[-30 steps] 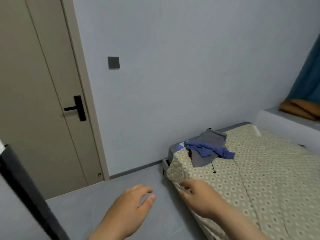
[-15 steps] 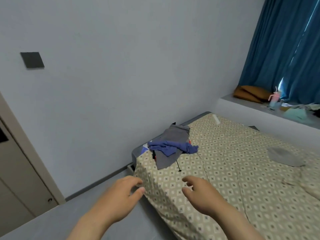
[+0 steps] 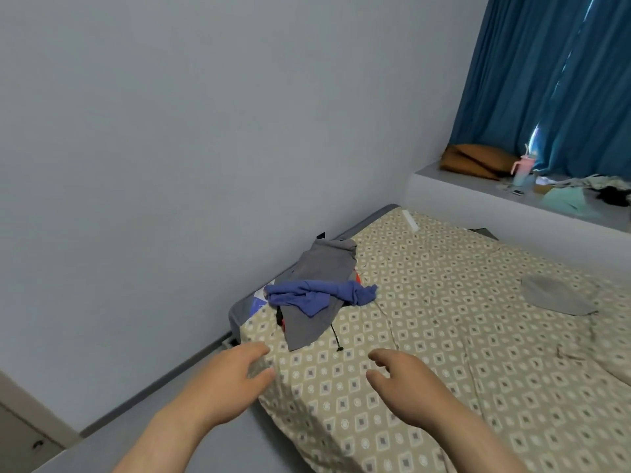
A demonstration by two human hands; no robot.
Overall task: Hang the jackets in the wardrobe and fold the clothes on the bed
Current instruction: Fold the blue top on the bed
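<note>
**A:** Where are the two grips?

**B:** Nearest us, the left grip [image 3: 225,384] hangs at the corner of the bed [image 3: 444,353]. Its fingers are loosely bent and hold nothing, and I cannot tell whether it touches the cover. The right grip [image 3: 406,387] hovers over the bed, apart from the left, equally slack and empty.

**A:** And the clothes?

**B:** Ahead of both grips and slightly left of the gap between them. The heap [image 3: 307,322] sits at the bed's edge by the wall [image 3: 170,165].

**A:** Which way does it run?

**B:** The grey garment [image 3: 324,268] stretches away from us along that edge. The blue garment [image 3: 317,297] lies crosswise on top. The grey hem ends just beside the left grip, so I judge the left is nearer. The right would need to reach forward and leftward.

**A:** Anything beyond that?

**B:** A flat grey round thing [image 3: 556,295] lies on the bed to the right. Behind it is a cluttered ledge [image 3: 478,189] under blue curtains [image 3: 546,80]. No wardrobe is in view.
</note>
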